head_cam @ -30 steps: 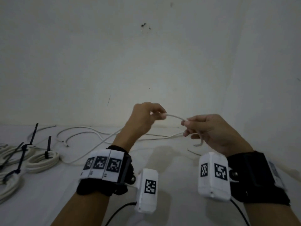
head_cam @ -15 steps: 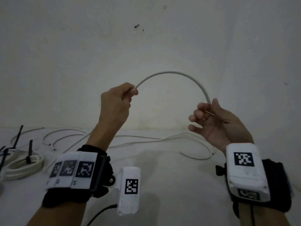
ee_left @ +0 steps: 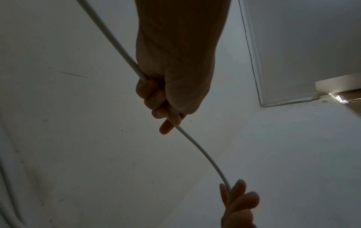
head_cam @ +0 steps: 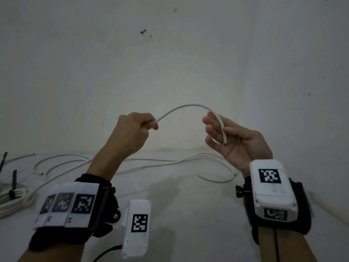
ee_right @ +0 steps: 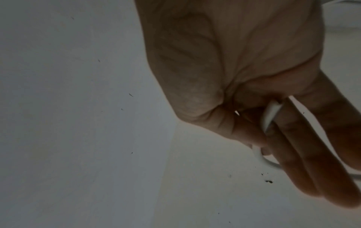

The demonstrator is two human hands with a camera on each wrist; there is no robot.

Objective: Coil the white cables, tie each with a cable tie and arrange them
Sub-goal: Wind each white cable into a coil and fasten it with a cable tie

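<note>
A white cable (head_cam: 190, 105) arcs in the air between my two hands, in front of the wall. My left hand (head_cam: 151, 125) grips it in a fist; in the left wrist view the cable (ee_left: 201, 151) leaves the left hand (ee_left: 162, 111) and runs to the other hand's fingers. My right hand (head_cam: 213, 127) pinches the cable near its free end, which points down across the straightened fingers. In the right wrist view the cable (ee_right: 270, 115) sits between thumb and fingers of the right hand (ee_right: 263, 134). The rest of the cable trails down behind my left arm.
Loose white cables (head_cam: 170, 163) sprawl over the white surface by the wall, with an open loop (head_cam: 217, 179) under my right hand. At the left edge lies a coiled bundle (head_cam: 17, 195) tied with a black cable tie (head_cam: 13, 181).
From close together, my hands rose and spread with the cable arched high; now both have come down and the arc is lower and flatter. The cable's end sticks out further below my right fingers.
</note>
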